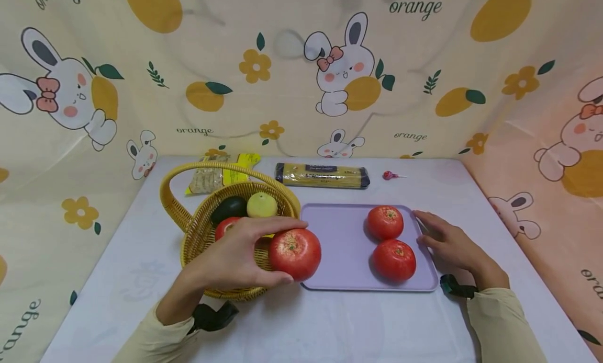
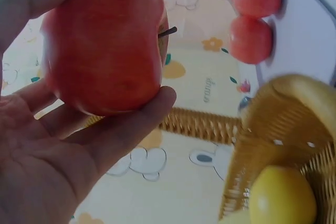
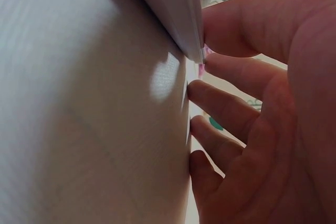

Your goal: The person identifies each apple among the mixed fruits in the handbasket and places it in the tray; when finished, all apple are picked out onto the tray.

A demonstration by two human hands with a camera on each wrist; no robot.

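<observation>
My left hand (image 1: 231, 254) holds a red apple (image 1: 296, 254) between thumb and fingers, in the air over the gap between the basket and the tray. Its dark stem shows in the left wrist view, where the apple (image 2: 105, 45) fills the grasp. On the lilac tray (image 1: 332, 242) lie two more red apples, the far one (image 1: 385, 222) and the near one (image 1: 395, 261), side by side. At the tray's right edge rests my right hand (image 1: 453, 246), thumb and index fingertip touching the rim, the other fingers loosely bent on the tabletop.
A wicker basket (image 1: 198, 236) with a tall handle stands left, holding a dark green avocado (image 1: 229, 210), a pale yellow-green fruit (image 1: 261, 205) and a red fruit (image 1: 227, 227). Behind lie a yellow bag (image 1: 207, 179), a spaghetti pack (image 1: 322, 176) and a lollipop (image 1: 388, 175).
</observation>
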